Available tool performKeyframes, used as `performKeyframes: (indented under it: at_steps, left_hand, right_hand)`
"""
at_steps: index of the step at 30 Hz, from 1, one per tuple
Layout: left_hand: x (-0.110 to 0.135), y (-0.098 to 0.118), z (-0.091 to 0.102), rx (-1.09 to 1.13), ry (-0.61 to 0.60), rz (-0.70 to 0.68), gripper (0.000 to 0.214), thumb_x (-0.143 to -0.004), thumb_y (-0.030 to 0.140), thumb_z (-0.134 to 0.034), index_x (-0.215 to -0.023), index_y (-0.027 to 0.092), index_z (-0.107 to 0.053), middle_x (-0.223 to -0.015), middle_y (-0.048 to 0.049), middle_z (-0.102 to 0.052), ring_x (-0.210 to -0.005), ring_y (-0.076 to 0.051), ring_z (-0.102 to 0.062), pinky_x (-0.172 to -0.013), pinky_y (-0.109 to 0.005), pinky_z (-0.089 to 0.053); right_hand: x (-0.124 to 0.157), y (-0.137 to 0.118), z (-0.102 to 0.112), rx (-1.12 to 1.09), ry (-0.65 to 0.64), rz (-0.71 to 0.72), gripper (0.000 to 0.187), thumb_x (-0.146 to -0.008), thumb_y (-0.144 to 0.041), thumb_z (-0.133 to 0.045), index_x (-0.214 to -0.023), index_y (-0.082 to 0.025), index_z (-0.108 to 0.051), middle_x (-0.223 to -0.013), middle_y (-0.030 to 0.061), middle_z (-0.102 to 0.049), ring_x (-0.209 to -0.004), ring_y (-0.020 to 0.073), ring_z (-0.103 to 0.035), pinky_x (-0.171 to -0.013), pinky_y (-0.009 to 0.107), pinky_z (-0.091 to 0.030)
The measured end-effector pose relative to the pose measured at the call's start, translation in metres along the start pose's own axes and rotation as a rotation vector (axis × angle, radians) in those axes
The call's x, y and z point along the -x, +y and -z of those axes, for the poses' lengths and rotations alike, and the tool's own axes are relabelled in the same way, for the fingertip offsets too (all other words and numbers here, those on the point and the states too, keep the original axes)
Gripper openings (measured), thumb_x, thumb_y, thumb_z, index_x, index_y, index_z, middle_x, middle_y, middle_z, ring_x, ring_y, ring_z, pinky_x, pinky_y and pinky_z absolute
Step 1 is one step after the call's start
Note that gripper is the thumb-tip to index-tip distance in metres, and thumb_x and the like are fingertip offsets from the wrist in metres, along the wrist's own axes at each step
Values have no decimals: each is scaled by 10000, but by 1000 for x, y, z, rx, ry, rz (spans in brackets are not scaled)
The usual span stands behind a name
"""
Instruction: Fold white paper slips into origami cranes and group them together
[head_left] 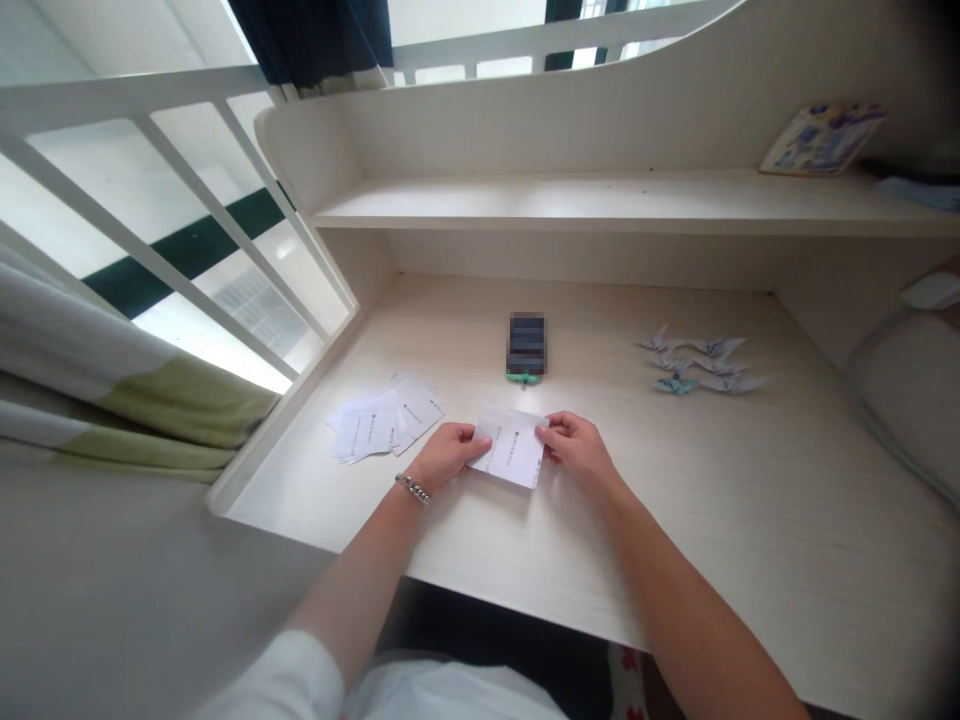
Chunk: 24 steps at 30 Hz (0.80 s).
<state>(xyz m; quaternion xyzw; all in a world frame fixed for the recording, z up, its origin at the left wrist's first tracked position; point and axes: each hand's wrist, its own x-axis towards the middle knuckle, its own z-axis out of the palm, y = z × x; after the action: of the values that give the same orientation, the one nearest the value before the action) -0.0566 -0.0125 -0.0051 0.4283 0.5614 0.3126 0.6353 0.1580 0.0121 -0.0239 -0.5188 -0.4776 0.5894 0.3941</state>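
A square sheet of white paper (513,450) with small print is held just over the desk, near its front edge. My left hand (448,455), with a chain bracelet at the wrist, pinches the sheet's left side between thumb and fingers. On the opposite side, my right hand (579,447) grips the upper right edge, thumb on top. Left of my hands lies a loose pile of similar printed paper sheets (375,422). Several folded paper cranes (716,367) stand to the right, one of them a bluish-green crane (675,384).
A phone (526,345) with a green edge at its base lies behind the paper on the pale desk (750,520). Above runs a shelf (570,198) carrying a colourful packet (823,138). White railings and a curtain (135,380) border the left; a grey cable (862,400) hangs at right.
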Motion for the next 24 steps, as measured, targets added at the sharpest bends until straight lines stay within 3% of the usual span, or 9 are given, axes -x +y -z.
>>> performKeyframes:
  at_steps: [4, 11, 17, 24]
  left_hand:
    - [-2, 1, -4, -95, 121, -68, 245, -672, 357, -674, -745, 126, -636, -605, -1, -604, -488, -82, -492, -437, -189, -332]
    - [-7, -5, -8, -260, 170, -140, 312, -705, 411, -638, -854, 136, -632, -620, -13, -623, -462, -102, -547, -455, -210, -402]
    - [-9, -7, -14, -331, 279, -167, 339, -743, 451, -587, -926, 168, -619, -631, -5, -638, -451, -112, -561, -464, -224, -429]
    - [-5, -8, -19, -468, 377, -260, 315, -779, 443, -537, -933, 190, -644, -613, 3, -645, -512, -124, -568, -536, -239, -424]
  right_hand:
    - [-7, 2, 10, 37, 54, -28, 240, -698, -385, -646, -767, -165, -580, -551, 5, -609, -460, 128, -543, -390, 211, -374]
    - [-11, -1, 16, 141, 130, 9, 191, -681, -335, -645, -738, -161, -590, -544, 3, -595, -451, 124, -523, -384, 219, -381]
    - [-11, -5, 29, 181, 32, -59, 183, -665, -305, -663, -719, -163, -561, -537, -4, -588, -448, 114, -522, -410, 218, -398]
    - [-6, -10, 38, 185, -108, -66, 233, -659, -270, -675, -831, -153, -570, -539, -34, -549, -451, 100, -507, -416, 203, -373]
